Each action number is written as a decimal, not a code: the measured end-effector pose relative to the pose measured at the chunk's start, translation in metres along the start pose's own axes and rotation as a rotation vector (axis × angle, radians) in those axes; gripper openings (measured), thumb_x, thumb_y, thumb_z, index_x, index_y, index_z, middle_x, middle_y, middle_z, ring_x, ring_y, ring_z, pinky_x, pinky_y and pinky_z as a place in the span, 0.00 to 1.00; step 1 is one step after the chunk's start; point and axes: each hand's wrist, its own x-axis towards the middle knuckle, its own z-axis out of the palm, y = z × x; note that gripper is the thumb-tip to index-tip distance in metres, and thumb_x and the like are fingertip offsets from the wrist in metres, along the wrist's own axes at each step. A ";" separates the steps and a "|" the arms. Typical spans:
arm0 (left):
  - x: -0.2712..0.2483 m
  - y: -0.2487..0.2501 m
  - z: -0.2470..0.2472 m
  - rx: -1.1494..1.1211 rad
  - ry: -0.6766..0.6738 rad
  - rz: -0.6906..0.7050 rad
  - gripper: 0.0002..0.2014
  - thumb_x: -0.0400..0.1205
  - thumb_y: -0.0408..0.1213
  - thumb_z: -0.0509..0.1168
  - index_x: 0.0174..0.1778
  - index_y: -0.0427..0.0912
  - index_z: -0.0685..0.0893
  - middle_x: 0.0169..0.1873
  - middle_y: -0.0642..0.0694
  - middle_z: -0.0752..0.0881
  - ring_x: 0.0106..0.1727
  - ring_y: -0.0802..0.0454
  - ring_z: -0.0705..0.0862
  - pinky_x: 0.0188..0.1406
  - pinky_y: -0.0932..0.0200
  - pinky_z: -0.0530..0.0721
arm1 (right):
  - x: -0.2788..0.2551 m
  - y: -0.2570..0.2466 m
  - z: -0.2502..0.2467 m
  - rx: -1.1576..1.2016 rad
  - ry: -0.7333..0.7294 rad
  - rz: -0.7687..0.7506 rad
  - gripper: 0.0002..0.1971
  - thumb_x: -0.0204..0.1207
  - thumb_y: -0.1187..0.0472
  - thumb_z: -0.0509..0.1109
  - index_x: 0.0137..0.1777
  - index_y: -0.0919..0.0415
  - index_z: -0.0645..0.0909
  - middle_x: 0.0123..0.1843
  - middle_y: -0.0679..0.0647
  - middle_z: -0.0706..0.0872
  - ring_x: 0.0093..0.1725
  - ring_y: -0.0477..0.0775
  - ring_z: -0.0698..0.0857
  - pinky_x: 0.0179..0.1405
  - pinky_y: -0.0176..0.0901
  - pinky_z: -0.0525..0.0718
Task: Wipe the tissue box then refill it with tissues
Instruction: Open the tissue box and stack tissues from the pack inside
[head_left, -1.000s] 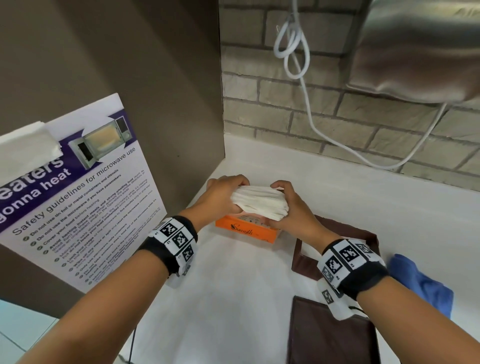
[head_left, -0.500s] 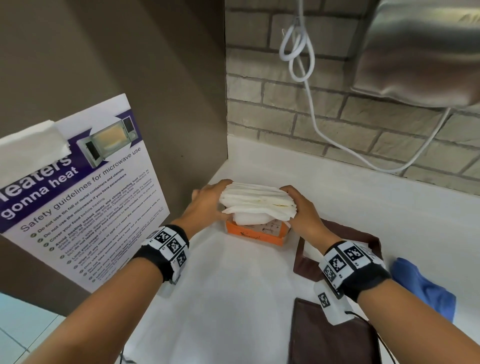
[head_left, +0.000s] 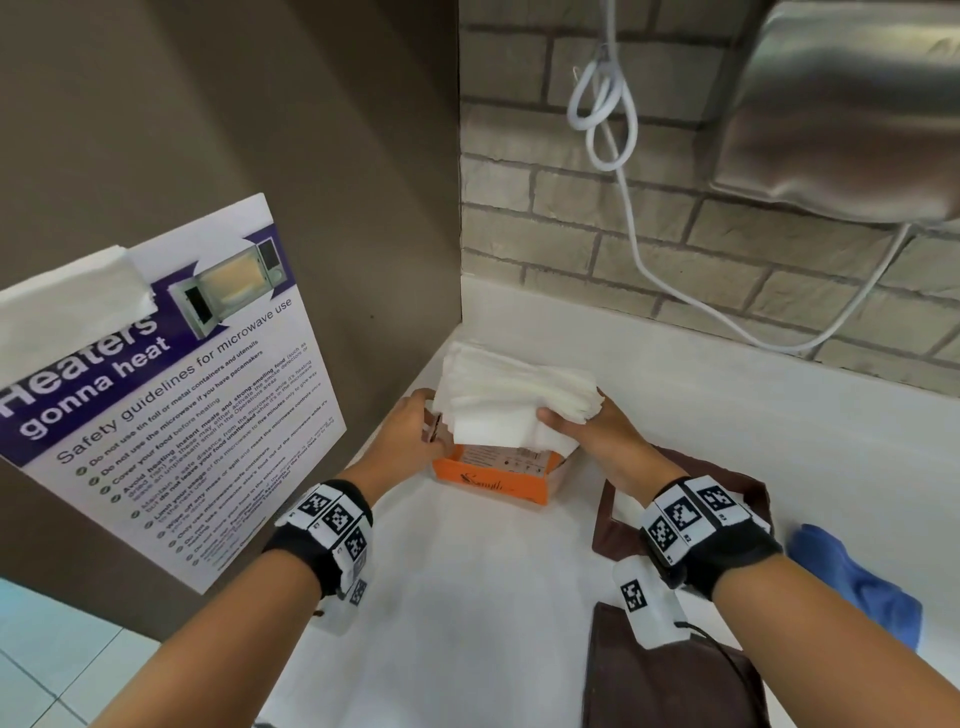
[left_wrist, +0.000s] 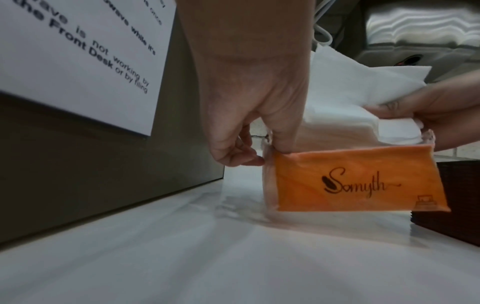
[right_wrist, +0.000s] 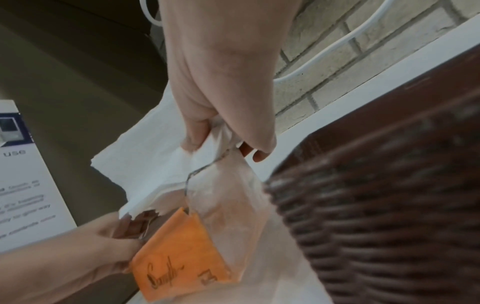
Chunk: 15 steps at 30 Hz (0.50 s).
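Observation:
A stack of white tissues (head_left: 514, 400) sticks halfway out of the top of an orange plastic packet (head_left: 493, 480) on the white counter. My right hand (head_left: 587, 431) grips the stack's right end, thumb on top. My left hand (head_left: 415, 431) pinches the packet's upper left edge. The left wrist view shows my left hand's fingertips (left_wrist: 259, 156) on the clear rim of the packet (left_wrist: 358, 181), under the tissues (left_wrist: 350, 88). In the right wrist view my right hand (right_wrist: 221, 98) clamps the tissues (right_wrist: 161, 164) above the packet (right_wrist: 182, 257). The brown woven tissue box (right_wrist: 389, 205) stands just right of it.
Brown box parts lie to the right (head_left: 602, 519) and at the near edge (head_left: 675, 675). A blue cloth (head_left: 857, 587) lies at far right. A microwave safety poster (head_left: 182, 389) hangs on the left wall. A white cable (head_left: 623, 208) and a steel appliance (head_left: 857, 104) hang above.
The tissue stack has risen further out of the orange packet. My left hand has dropped from the stack to the packet's edge, while my right hand still holds the tissues.

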 end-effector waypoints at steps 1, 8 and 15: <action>-0.001 -0.001 0.002 0.003 -0.001 -0.016 0.27 0.76 0.31 0.70 0.70 0.42 0.71 0.59 0.43 0.76 0.48 0.54 0.79 0.38 0.69 0.75 | -0.001 -0.002 -0.001 0.050 0.003 0.020 0.36 0.59 0.45 0.82 0.69 0.50 0.78 0.64 0.49 0.87 0.65 0.52 0.85 0.67 0.54 0.82; -0.008 0.001 0.010 -0.025 0.037 -0.100 0.24 0.80 0.33 0.65 0.72 0.43 0.68 0.62 0.41 0.73 0.49 0.50 0.79 0.46 0.59 0.81 | -0.009 -0.023 -0.011 0.364 -0.062 0.050 0.18 0.78 0.62 0.71 0.68 0.58 0.80 0.59 0.53 0.91 0.56 0.50 0.90 0.45 0.42 0.89; -0.019 0.027 -0.005 -0.193 0.165 -0.066 0.23 0.81 0.51 0.65 0.70 0.48 0.72 0.61 0.47 0.72 0.59 0.49 0.79 0.56 0.58 0.76 | -0.029 -0.040 -0.026 0.484 -0.125 0.062 0.20 0.80 0.60 0.69 0.72 0.61 0.77 0.67 0.58 0.86 0.68 0.58 0.84 0.71 0.58 0.77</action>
